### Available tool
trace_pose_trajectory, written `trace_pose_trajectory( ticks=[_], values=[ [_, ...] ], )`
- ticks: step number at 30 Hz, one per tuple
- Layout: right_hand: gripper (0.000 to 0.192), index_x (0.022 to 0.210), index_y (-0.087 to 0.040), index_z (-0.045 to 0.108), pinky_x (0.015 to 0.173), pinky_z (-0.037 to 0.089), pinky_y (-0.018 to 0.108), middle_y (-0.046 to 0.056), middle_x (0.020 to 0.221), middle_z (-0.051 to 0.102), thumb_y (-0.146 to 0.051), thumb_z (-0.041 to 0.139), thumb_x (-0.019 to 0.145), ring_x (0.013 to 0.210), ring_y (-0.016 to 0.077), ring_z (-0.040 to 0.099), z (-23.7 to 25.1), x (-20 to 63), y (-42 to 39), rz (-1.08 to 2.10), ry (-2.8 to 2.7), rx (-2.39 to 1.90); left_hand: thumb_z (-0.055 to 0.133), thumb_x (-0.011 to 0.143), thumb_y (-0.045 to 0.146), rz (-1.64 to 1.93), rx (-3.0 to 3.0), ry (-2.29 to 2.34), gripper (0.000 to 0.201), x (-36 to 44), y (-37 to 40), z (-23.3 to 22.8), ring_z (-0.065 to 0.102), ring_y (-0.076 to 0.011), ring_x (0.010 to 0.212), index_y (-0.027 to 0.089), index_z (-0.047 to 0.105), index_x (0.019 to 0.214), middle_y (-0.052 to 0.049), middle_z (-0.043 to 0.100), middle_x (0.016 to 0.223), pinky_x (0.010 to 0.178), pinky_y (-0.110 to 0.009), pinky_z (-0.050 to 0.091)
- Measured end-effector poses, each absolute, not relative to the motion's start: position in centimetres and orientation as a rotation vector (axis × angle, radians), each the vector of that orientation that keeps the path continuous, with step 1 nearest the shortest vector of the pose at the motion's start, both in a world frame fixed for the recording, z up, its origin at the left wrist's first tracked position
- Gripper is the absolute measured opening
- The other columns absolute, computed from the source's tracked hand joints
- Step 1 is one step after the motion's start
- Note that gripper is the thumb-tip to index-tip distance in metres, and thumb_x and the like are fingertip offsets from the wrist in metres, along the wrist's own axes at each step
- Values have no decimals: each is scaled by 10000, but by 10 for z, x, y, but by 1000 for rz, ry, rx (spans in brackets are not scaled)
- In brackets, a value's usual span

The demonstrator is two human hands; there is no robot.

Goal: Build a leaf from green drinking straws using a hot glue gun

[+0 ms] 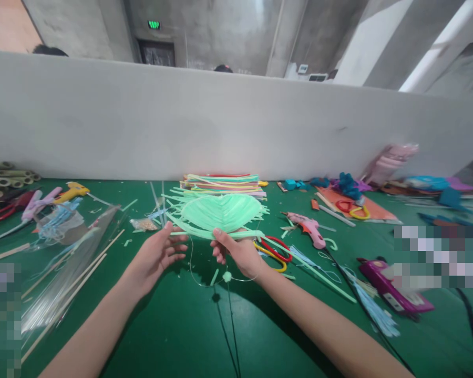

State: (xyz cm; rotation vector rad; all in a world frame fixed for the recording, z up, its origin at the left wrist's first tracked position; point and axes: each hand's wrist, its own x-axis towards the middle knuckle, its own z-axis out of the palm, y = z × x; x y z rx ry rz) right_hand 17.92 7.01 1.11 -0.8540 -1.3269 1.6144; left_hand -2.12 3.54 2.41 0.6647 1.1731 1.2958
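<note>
A mint-green, leaf-shaped piece made of pipe cleaners (224, 210) is held up over the table, its loose stem ends sticking out at the left and right. My right hand (238, 252) pinches its lower middle edge, thumb on top and fingers curled beneath. At the piece's left end is my left hand (153, 260), fingers apart, thumb close to a stem; whether it touches is hard to tell. One long green stem (315, 270) trails off to the right. Below hangs a thin clear loop with a small green knob (227, 276) and dark cords running toward me.
Behind the piece lies a bundle of coloured pipe cleaners (220, 178) against a white partition (220, 121). Right of my hands are red-yellow scissors (276, 254), a pink glue gun (309, 228) and a magenta tool (394, 289). Leftward are clear plastic sleeves (79, 268) and a yellow glue gun (73, 192).
</note>
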Motion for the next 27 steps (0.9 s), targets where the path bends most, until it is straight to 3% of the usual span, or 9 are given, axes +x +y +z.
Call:
trace_pose_trajectory(
  ticks=[5,13,17,21,27],
  values=[
    [468,639,-143,656,406,456,214,12,542,624,-596,707,748,424,100,559,12,173,66,1478,-1272,-867,705,843,349,1330,504,1026,216,17,21,21,724,-210,956,157,633,910,-139,737,1065,807,-301,605],
    [477,578,-155,646,403,454,231,9,503,607,-598,706,744,407,112,542,8,164,60,1487,-1367,-858,764,778,205,1399,474,1015,123,25,17,20,725,-148,728,139,660,779,-51,741,761,682,-219,598],
    [530,588,-158,644,392,441,229,12,503,606,-663,664,745,401,110,532,5,162,59,1491,-1328,-893,737,781,163,1405,461,1001,79,24,17,17,716,-141,728,148,663,759,-27,730,750,702,-239,604],
    [562,640,-152,655,385,431,226,16,519,622,-708,650,723,396,104,521,4,162,59,1509,-1267,-906,761,758,177,1372,489,977,94,26,15,18,723,-163,750,131,680,765,-68,748,776,754,-278,609],
    [564,613,-151,643,391,421,231,8,492,596,-708,678,698,394,100,503,5,162,58,1530,-1233,-926,871,645,247,1324,605,1011,247,25,14,24,714,-143,707,99,730,784,-81,760,772,722,-212,587]
  ],
)
